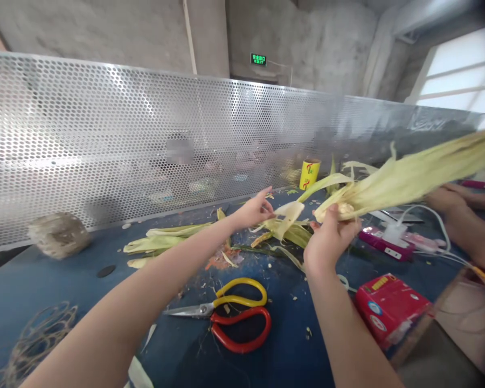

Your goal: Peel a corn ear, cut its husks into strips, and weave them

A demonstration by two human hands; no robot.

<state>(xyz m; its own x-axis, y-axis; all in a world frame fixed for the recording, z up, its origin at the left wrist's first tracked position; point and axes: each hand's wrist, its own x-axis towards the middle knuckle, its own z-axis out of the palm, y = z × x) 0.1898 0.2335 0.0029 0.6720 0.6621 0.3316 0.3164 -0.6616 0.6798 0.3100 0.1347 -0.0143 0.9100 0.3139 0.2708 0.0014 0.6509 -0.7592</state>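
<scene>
My right hand [332,237] is closed around the stub end of a corn husk bundle [412,172]. Its long pale-green leaves stretch away to the upper right. At the end of my other arm, my left hand [255,209] pinches a loose husk strip [290,216], fingertips at its left end. Below the hands, several husk pieces [293,234] lie on the blue tabletop [291,328]. Another pile of husk leaves [161,240] rests beyond my left forearm. Scissors [214,310] with one yellow and one red handle lie between my forearms, blades pointing left.
A perforated metal screen [125,134] runs along the back edge. Near it stands a yellow roll [309,174]. On the right are a red box [390,310], a purple power strip [383,242] with white cables, and another person's hand [448,200]. Twine [44,339] lies at lower left.
</scene>
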